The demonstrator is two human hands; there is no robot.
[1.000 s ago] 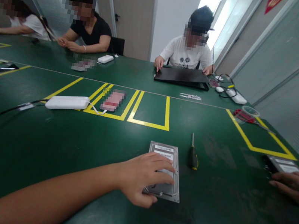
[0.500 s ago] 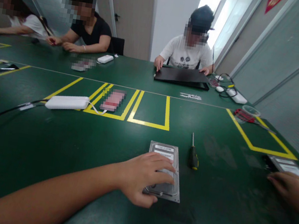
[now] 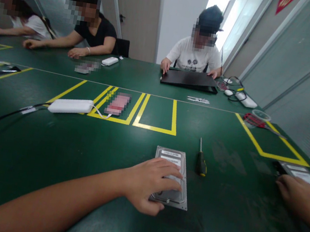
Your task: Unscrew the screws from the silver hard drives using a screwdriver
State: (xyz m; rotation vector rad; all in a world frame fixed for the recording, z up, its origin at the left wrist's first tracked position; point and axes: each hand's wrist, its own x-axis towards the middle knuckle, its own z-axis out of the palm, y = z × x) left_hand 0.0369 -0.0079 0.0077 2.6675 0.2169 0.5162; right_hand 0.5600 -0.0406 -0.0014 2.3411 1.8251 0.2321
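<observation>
A silver hard drive (image 3: 172, 158) lies flat on the green table (image 3: 78, 151) in front of me. My left hand (image 3: 149, 181) covers its near half, with the fingers laid across the top and the thumb curled at its near corner. A screwdriver with a black and yellow handle (image 3: 201, 163) lies just right of the drive. At the far right a second hard drive (image 3: 300, 173) lies on the table. My right hand (image 3: 302, 198) is closed at its near edge, fingers together against it.
Yellow tape boxes (image 3: 154, 128) mark the table ahead. A white power adapter (image 3: 70, 105) with a cable lies at the left. Red-handled pliers (image 3: 253, 119) sit far right. Three other people sit across the table, one with a black laptop (image 3: 189, 79).
My right hand has drawn slightly right along the second hard drive. A person in black at the far left has stretched an arm out over the table. My left hand stays put.
</observation>
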